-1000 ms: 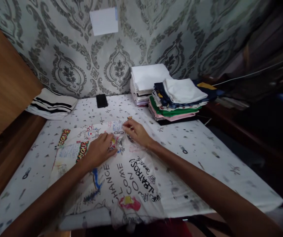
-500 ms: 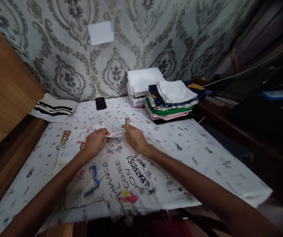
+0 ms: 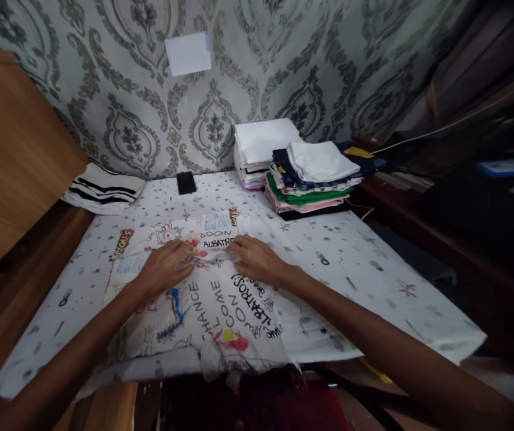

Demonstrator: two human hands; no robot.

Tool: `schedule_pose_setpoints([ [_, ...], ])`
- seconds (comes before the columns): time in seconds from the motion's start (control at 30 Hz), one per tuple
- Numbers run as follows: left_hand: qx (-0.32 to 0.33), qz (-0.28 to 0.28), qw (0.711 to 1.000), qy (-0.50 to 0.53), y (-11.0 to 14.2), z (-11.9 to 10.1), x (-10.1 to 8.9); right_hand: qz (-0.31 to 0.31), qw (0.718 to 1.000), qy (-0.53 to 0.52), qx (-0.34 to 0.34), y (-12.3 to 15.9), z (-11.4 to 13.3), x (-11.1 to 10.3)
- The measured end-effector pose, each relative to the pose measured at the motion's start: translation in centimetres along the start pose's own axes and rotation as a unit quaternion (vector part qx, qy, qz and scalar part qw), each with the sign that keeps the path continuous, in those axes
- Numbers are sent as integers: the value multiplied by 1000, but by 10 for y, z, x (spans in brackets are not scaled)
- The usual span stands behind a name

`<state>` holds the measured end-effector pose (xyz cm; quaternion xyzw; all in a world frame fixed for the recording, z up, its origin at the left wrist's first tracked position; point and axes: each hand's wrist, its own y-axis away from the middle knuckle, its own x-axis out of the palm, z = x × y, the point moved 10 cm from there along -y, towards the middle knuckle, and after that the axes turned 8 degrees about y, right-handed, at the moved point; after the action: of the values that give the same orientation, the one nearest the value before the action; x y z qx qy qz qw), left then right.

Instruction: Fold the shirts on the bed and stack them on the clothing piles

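Note:
A white garment (image 3: 221, 299) with coloured drawings and black lettering lies spread on the bed-like flat surface before me, its near edge drooping over the front. My left hand (image 3: 169, 263) is closed on a ridge of this cloth near its middle. On the other side of the same ridge, my right hand (image 3: 257, 257) is closed with curled fingers, gripping the fabric. The stretch between both hands is bunched into a crosswise fold. Beyond it the lettering "SOON ALBATRO" shows, partly covered by my right hand. Both thumbs are mostly hidden.
A patterned white sheet (image 3: 328, 299) covers the table. Stacks of folded clothes (image 3: 310, 194) and white cloths (image 3: 265, 140) stand at the back right. A black phone-like slab (image 3: 186, 182) lies at the back; striped folded cloth (image 3: 106, 185) sits beside the wooden cabinet (image 3: 18, 149).
Both hands have come nearer to me while holding the cloth. The fold has shifted with them, and lettering beyond it has come into sight. The view has tilted slightly.

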<state>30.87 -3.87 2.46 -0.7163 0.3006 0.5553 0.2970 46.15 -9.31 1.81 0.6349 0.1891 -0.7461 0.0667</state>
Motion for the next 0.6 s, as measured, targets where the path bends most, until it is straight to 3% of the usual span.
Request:
schedule_pose_setpoints([
  [0.2, 14, -3, 1000, -14, -7, -4, 15, 21, 998, 47, 44, -8, -2, 5],
  [0.3, -13, -13, 1000, 5, -9, 2, 13, -1, 992, -70, 102, -11, -21, 3],
  [0.43, -44, -26, 996, 68, -7, 13, 5, -16, 950, -257, 176, -12, -49, 8],
  [0.5, -48, -31, 994, 94, -6, 17, 2, -29, 940, -273, 200, -9, -58, 7],
  [0.6, -48, -39, 992, 109, -3, 19, -1, -44, 949, -224, 219, -2, -60, 1],
])
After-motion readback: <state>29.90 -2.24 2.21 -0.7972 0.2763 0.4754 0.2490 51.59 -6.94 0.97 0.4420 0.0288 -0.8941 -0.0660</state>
